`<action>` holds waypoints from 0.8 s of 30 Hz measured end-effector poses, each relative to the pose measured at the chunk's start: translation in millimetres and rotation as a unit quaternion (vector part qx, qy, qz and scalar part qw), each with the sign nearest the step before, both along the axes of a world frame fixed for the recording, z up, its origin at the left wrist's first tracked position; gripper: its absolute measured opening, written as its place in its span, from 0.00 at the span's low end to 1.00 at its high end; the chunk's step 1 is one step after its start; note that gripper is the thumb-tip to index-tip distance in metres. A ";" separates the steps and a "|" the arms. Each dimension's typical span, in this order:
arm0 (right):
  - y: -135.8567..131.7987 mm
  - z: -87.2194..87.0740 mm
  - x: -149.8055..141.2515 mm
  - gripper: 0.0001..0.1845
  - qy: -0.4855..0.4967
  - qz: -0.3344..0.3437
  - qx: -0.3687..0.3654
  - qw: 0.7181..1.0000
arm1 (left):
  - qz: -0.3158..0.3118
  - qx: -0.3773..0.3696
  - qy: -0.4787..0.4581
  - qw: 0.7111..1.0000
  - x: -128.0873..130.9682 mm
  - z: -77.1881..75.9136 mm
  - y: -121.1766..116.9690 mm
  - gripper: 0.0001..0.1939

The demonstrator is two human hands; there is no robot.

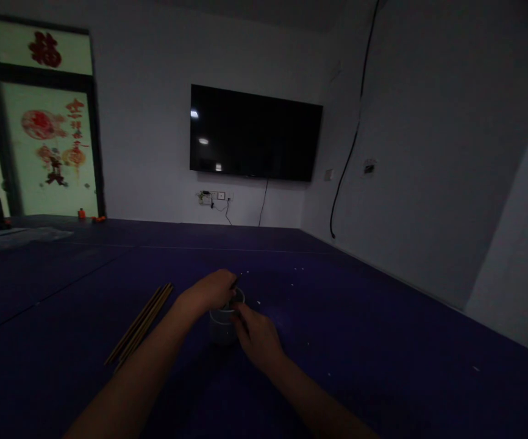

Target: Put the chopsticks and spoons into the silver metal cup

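A small grey, cup-like container (222, 331) stands upright on the dark purple surface (364, 341). My left hand (214, 289) reaches over its far rim with the fingers bent down towards the opening; whatever they grip is too dark and hidden to make out. From the right side, my right hand (260, 336) is closed on the container's rim, fingertips at the opening. What lies inside the container cannot be seen clearly. Left of it, beside my left forearm, several long thin wooden sticks (141, 323), which look like chopsticks, lie in a loose bundle.
Small white scraps (259, 302) are scattered on the surface. Clear plastic sheeting (17, 238) lies at far left, and small orange items (82, 214) stand near the glass door (49, 140). A television (255, 134) and a hanging black cable (349, 155) are on the walls.
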State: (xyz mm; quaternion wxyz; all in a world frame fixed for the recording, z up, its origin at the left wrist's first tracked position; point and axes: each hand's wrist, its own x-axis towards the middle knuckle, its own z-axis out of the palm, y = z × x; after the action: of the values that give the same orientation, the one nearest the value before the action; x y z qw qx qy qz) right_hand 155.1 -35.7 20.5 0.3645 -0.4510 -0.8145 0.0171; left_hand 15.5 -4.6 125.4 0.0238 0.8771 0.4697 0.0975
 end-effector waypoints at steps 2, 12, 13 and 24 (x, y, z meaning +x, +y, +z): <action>0.2 -0.2 0.2 0.13 -0.004 -0.002 -0.002 1.000 | -0.001 0.010 0.005 1.000 0.6 -0.5 0.4 0.08; -1.2 1.4 -0.6 0.13 -0.015 -0.007 0.000 1.000 | -0.005 -0.022 0.002 1.000 4.9 2.0 -4.9 0.08; -1.2 1.5 -0.6 0.13 -0.014 -0.006 -0.001 1.000 | -0.005 -0.026 0.000 1.000 5.1 2.2 -5.4 0.08; -0.5 1.5 0.1 0.14 -0.014 -0.003 0.000 1.000 | -0.002 -0.063 -0.016 0.998 7.1 -4.2 -0.2 0.09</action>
State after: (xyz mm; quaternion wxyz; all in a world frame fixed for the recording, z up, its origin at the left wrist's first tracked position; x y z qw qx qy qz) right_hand 155.2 -36.2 22.0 0.3528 -0.4536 -0.8183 0.0094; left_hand 22.6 -4.9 121.1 0.0865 0.8733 0.4725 0.0815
